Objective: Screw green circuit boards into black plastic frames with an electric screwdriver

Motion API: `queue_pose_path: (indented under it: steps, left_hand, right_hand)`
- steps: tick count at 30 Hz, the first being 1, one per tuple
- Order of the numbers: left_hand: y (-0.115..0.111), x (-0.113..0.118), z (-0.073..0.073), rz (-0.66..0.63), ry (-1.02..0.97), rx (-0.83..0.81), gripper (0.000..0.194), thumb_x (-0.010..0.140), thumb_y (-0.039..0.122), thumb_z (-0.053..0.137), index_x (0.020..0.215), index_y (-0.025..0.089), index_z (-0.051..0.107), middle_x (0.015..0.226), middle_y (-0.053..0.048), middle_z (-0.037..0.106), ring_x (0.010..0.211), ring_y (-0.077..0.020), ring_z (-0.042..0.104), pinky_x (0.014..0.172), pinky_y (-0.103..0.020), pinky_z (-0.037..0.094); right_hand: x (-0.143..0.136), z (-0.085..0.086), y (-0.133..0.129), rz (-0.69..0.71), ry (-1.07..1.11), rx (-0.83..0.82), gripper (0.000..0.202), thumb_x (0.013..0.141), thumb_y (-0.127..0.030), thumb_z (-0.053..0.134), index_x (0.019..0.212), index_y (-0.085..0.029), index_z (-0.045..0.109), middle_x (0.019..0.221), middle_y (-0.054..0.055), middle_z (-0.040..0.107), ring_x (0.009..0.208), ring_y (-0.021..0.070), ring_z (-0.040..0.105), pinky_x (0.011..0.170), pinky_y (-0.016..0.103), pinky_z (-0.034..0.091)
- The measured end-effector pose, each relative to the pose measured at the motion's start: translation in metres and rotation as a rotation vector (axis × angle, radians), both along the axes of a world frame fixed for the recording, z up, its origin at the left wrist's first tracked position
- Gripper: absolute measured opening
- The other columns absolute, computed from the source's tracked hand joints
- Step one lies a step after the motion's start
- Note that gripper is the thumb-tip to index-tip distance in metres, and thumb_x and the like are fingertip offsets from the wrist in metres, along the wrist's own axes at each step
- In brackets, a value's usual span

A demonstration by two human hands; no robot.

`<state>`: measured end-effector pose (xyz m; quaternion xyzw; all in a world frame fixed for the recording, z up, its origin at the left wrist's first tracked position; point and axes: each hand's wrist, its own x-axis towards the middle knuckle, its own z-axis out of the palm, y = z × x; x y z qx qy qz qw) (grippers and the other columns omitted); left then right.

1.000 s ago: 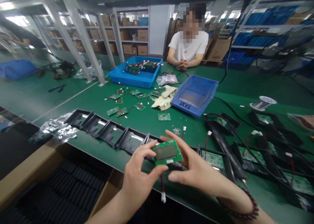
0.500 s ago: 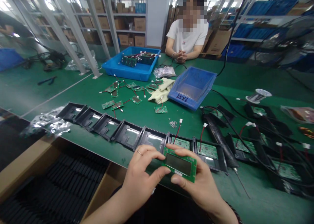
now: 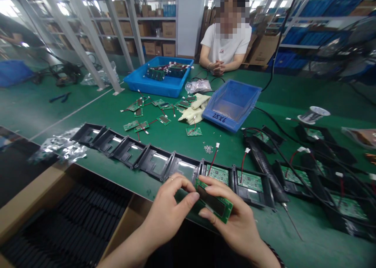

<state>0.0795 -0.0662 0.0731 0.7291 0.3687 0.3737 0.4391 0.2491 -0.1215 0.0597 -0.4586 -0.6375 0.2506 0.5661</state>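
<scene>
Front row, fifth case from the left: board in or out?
Out. The fifth case shows green table through its window; the next case to the right has a board in it.

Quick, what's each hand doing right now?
Left hand: at the circuit board, can't tell if gripping.
Right hand: closed, holding the circuit board.

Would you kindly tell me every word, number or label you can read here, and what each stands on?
"25X6": black marking on the front of the blue bin.
Too small or blurred to read: the mark on the white shirt, print on the circuit board in the right hand.
</scene>
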Motion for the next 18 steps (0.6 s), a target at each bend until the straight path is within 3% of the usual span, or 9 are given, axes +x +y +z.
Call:
queue_pose_path:
  steps: [3, 8, 13, 15, 18]
  left_hand:
    - [-0.002, 0.000, 0.001, 0.027, 0.014, 0.058, 0.016, 0.092, 0.020, 0.056, 0.076, 0.022, 0.056, 0.078, 0.002, 0.060, 0.076, -0.0162, 0.059, 0.072, -0.026, 0.046]
    - [-0.010, -0.002, 0.006, 0.045, 0.018, 0.152, 0.015, 0.093, 0.020, 0.054, 0.079, 0.022, 0.055, 0.081, 0.000, 0.061, 0.079, -0.0165, 0.060, 0.074, -0.027, 0.048]
    - [-0.012, -0.020, 0.014, 0.050, -0.085, 0.028, 0.014, 0.092, 0.021, 0.052, 0.079, 0.022, 0.055, 0.083, -0.001, 0.065, 0.080, -0.0157, 0.064, 0.075, -0.026, 0.051]
    - [-0.002, -0.037, 0.011, 0.204, -0.111, -0.019, 0.014, 0.092, 0.024, 0.051, 0.078, 0.022, 0.054, 0.081, -0.001, 0.066, 0.078, -0.0162, 0.066, 0.074, -0.027, 0.053]
    - [0.029, -0.083, -0.001, 0.685, -0.030, 0.028, 0.015, 0.084, 0.033, 0.059, 0.078, 0.021, 0.054, 0.077, -0.003, 0.068, 0.076, -0.0183, 0.067, 0.073, -0.028, 0.054]
  right_hand:
    - [-0.003, 0.000, 0.001, -0.030, -0.040, 0.022, 0.024, 0.090, -0.037, 0.071, 0.112, -0.030, 0.065, 0.118, 0.006, 0.073, 0.109, 0.0210, 0.070, 0.091, 0.030, 0.060]
    - [-0.008, -0.010, 0.008, -0.139, -0.184, 0.124, 0.022, 0.094, -0.020, 0.062, 0.116, -0.026, 0.063, 0.121, 0.010, 0.071, 0.112, 0.0224, 0.068, 0.091, 0.033, 0.060]
    - [-0.012, -0.019, 0.010, -0.268, -0.202, 0.127, 0.021, 0.091, -0.027, 0.067, 0.112, -0.024, 0.065, 0.120, 0.009, 0.072, 0.109, 0.0243, 0.070, 0.089, 0.035, 0.062]
    - [-0.010, -0.022, 0.006, -0.339, -0.186, 0.082, 0.024, 0.089, -0.033, 0.070, 0.110, -0.023, 0.066, 0.117, 0.008, 0.072, 0.105, 0.0263, 0.071, 0.087, 0.037, 0.062]
    - [0.004, -0.037, 0.004, -0.365, -0.122, 0.002, 0.030, 0.083, -0.039, 0.075, 0.106, -0.022, 0.067, 0.115, 0.009, 0.073, 0.102, 0.0313, 0.071, 0.084, 0.043, 0.062]
